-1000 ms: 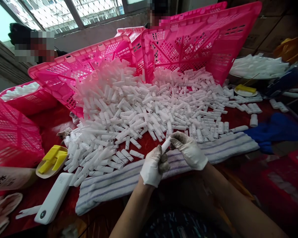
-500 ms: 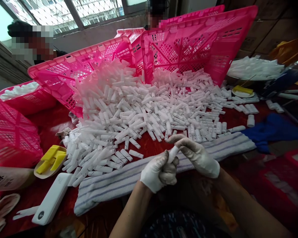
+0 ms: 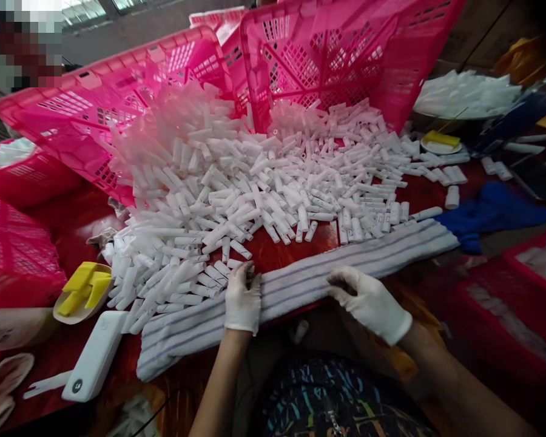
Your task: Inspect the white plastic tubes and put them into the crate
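My left hand [image 3: 244, 297], in a white glove with smudged fingertips, lies over the near edge of the striped towel [image 3: 295, 284]. Its fingers are bent and slightly apart beside the closest white tubes [image 3: 213, 276]; no tube shows in them. My right hand [image 3: 370, 300], gloved likewise, hovers above the towel's front edge, thumb and fingers apart and nothing between them. Below the table edge, between both hands, is a single blurred white tube [image 3: 301, 331]. A large heap of short white tubes [image 3: 236, 188], several with dark marks, spreads behind the towel.
Tipped pink baskets [image 3: 318, 54] stand behind the heap. At left are a dish with yellow pieces [image 3: 84, 288] and a white oblong device [image 3: 95, 355]. A blue cloth [image 3: 495, 212] lies at right, near another dish [image 3: 441, 145]. A person is partly visible at upper left.
Both hands held one white tube between them earlier; they have parted. My left hand moved left towards the heap, and a tube now shows below the table edge. The view has shifted.
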The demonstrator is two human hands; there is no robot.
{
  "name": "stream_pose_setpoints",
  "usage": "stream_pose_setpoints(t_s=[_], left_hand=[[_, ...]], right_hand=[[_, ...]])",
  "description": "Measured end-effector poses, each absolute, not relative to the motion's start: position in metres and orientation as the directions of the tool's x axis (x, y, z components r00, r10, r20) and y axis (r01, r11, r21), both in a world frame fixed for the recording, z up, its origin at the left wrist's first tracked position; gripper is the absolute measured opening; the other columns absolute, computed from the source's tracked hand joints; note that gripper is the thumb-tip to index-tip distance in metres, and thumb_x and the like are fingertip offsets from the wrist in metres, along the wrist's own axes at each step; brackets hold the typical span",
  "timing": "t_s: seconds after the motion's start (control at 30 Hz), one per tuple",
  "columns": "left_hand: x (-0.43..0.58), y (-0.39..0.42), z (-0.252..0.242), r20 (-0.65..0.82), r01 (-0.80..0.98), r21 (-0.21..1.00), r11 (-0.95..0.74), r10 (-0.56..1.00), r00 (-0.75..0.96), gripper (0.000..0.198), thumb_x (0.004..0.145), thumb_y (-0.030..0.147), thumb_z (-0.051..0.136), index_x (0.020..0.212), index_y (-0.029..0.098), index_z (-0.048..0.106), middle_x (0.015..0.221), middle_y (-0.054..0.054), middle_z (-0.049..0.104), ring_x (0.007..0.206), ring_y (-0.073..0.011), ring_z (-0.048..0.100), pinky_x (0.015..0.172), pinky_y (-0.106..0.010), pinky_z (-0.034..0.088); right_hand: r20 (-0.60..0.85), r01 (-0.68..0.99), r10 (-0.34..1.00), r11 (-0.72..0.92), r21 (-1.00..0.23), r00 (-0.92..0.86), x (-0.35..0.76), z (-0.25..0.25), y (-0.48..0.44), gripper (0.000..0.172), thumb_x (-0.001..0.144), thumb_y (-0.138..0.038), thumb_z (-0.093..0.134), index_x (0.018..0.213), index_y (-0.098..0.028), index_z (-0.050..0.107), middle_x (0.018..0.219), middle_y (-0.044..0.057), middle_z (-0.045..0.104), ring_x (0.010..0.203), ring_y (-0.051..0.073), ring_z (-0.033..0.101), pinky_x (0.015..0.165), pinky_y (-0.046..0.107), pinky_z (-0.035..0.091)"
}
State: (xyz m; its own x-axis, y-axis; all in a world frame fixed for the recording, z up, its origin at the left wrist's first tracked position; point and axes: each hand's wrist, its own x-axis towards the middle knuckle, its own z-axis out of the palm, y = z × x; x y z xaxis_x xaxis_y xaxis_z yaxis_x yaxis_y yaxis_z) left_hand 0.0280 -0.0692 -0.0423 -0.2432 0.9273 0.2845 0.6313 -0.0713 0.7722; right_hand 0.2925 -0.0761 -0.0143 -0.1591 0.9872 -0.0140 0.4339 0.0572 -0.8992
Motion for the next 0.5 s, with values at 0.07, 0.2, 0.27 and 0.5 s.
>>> stream_pose_setpoints(t_s=[0.07, 0.2, 0.27, 0.5], left_hand=[[0.022, -0.070, -0.048, 0.333, 0.640, 0.763, -0.086, 0.902, -0.275, 0.024, 0.086, 0.027, 0.058, 0.107, 0.016, 0.062, 0.103, -0.009, 0.064, 0.093, -0.0197, 0.063, 0.089, -0.037, 0.051], [0.018, -0.071, -0.043, 0.457, 0.698, 0.688, -0.199, 0.866, -0.203, 0.023, 0.088, 0.020, 0.055, 0.109, 0.016, 0.062, 0.106, -0.010, 0.063, 0.098, -0.0193, 0.062, 0.089, -0.036, 0.051], [0.020, -0.076, -0.033, 0.528, 0.709, 0.654, -0.264, 0.830, -0.178, 0.024, 0.088, 0.015, 0.053, 0.111, 0.017, 0.061, 0.108, -0.009, 0.063, 0.100, -0.0184, 0.062, 0.089, -0.036, 0.051], [0.010, -0.102, -0.022, 0.499, 0.685, 0.703, -0.193, 0.820, -0.281, 0.022, 0.088, 0.018, 0.055, 0.109, 0.018, 0.062, 0.105, -0.008, 0.065, 0.100, -0.0182, 0.062, 0.095, -0.038, 0.049]], right_hand=[[0.034, 0.431, 0.994, 0.076, -0.899, -0.106, 0.283, -0.023, -0.061, 0.020, 0.087, -0.040, 0.057, 0.089, -0.021, 0.062, 0.081, 0.003, 0.068, 0.073, 0.020, 0.064, 0.070, 0.031, 0.053], [0.265, 0.564, 0.964, 0.235, -0.792, -0.029, 0.280, -0.011, -0.015, 0.015, 0.086, -0.033, 0.057, 0.091, -0.020, 0.065, 0.087, 0.005, 0.068, 0.080, 0.021, 0.064, 0.078, 0.033, 0.051], [0.369, 0.539, 0.917, 0.390, -0.746, -0.153, 0.277, 0.008, -0.010, 0.014, 0.087, -0.028, 0.054, 0.090, -0.018, 0.065, 0.090, 0.007, 0.067, 0.086, 0.021, 0.064, 0.082, 0.034, 0.050], [-0.355, 0.645, 0.577, 0.436, -0.627, -0.736, 0.218, 0.011, -0.099, 0.014, 0.082, -0.030, 0.062, 0.087, -0.019, 0.070, 0.078, 0.007, 0.070, 0.065, 0.021, 0.066, 0.057, 0.030, 0.051]])
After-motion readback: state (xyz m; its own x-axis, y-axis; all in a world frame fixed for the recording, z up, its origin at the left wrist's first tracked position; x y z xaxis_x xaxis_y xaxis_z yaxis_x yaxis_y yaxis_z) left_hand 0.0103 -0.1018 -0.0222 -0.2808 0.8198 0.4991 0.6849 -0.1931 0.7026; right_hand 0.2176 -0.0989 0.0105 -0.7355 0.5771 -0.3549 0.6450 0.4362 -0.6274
